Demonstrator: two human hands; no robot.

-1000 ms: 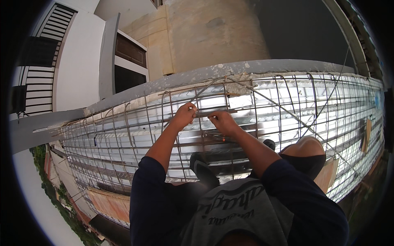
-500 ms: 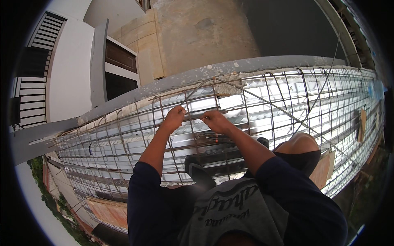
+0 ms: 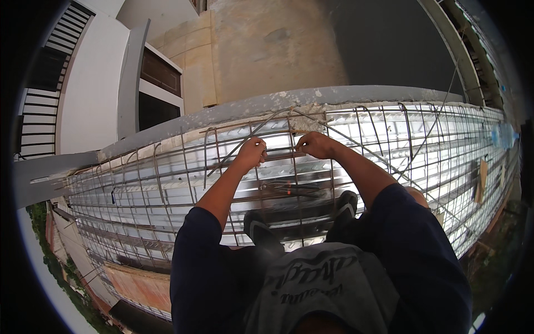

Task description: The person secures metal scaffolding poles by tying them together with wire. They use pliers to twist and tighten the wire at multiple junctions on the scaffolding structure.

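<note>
My left hand [image 3: 253, 152] is closed, fingertips curled together above a mesh of thin steel rebar [image 3: 296, 161]. To its right my right hand [image 3: 316, 145] is also closed, thumb and forefinger pinched by a crossing of the bars. Anything held between these fingers is too small to make out. Below the hands, a dark hand tool [image 3: 289, 188] with reddish-orange marks lies across the bars, its kind unclear. A longer bent bar [image 3: 356, 135] slants over the mesh behind my right hand.
Ribbed shiny metal decking [image 3: 239, 192] lies beneath the mesh, with my shoes [image 3: 258, 228] on it. A grey wall edge [image 3: 256, 107] runs along the far side, above a lower concrete floor [image 3: 267, 50]. A clear plastic bottle [image 3: 503, 135] and a wood piece [image 3: 481, 181] are at right.
Both hands have shifted right, and the left fingers have turned. My bent right knee has drawn back, so both shoes now show. The view has tilted slightly.
</note>
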